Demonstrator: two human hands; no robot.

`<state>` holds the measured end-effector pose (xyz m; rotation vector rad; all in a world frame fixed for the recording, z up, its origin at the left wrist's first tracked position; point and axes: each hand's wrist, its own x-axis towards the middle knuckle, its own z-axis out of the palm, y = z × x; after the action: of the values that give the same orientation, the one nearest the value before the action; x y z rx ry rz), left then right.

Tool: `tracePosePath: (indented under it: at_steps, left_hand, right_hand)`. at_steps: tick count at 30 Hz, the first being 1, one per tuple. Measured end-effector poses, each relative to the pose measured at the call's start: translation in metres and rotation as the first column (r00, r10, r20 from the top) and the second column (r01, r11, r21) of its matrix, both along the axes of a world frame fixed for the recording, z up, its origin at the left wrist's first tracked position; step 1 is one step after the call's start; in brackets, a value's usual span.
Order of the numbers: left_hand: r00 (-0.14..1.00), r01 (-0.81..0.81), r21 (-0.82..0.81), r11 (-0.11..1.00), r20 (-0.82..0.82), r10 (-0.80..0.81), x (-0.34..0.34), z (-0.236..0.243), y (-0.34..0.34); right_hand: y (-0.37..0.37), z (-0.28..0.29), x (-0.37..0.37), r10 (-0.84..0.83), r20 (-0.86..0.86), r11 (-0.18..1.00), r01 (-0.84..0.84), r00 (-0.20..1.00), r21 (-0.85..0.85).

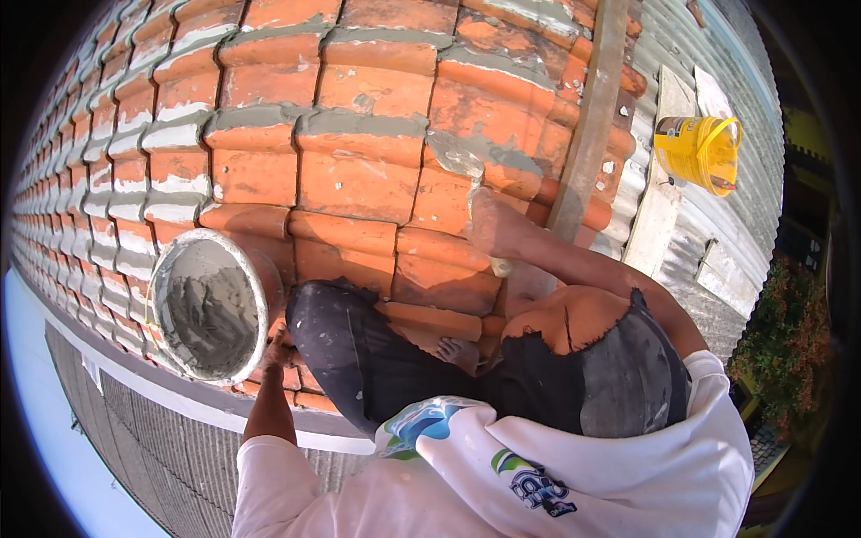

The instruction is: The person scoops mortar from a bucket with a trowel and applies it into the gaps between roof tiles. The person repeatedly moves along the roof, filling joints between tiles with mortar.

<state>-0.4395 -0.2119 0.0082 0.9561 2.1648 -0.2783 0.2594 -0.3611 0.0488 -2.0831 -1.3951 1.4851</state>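
Note:
My right hand (pixel 491 222) is closed round a trowel (pixel 456 156), its metal blade lying over a roof tile. Grey mortar (pixel 509 156) is spread along the tile joint beside the blade. At the left, a round bucket (pixel 269 280) holds wet grey mortar (pixel 215 314) and leans on the tiles. Against the bucket's near right side is my left hand (pixel 275 348), closed at its edge; the fingers are partly hidden. My knees are bent, and a bare foot (pixel 459 352) shows between the dark trousers.
Orange roof tiles (pixel 359 184) with mortared joints slope away. A wooden plank (pixel 592 117) runs up the roof at the right. Past it, a yellow bucket (pixel 696 152) stands on corrugated sheeting (pixel 744 215). A pale wall edge (pixel 179 386) borders the tiles at the lower left.

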Motion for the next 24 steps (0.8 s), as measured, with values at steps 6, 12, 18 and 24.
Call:
tracePosePath:
  at_steps: [6, 12, 18, 24]
  left_hand:
    - [0.995, 0.065, -0.048, 0.997, -0.069, -0.068, -0.014, -0.011, 0.005]
    - [0.998, 0.032, -0.02, 0.999, -0.057, -0.033, -0.002, 0.0, 0.001]
    - [0.998, 0.032, -0.014, 0.999, -0.06, -0.033, 0.011, 0.01, -0.002]
    - [0.998, 0.041, -0.032, 0.999, -0.055, -0.042, 0.011, 0.01, -0.002]
  right_hand:
    - [-0.022, 0.018, 0.007, 0.112, 0.047, 0.993, -0.11, 0.993, -0.043]
    - [-0.007, 0.036, 0.032, -0.164, -0.022, 0.986, 0.163, 0.986, -0.037]
    - [0.031, 0.021, 0.014, 0.033, 0.03, 0.999, -0.033, 0.999, 0.014]
    - [0.018, 0.024, -0.001, 0.147, 0.01, 0.989, -0.147, 0.989, -0.009]
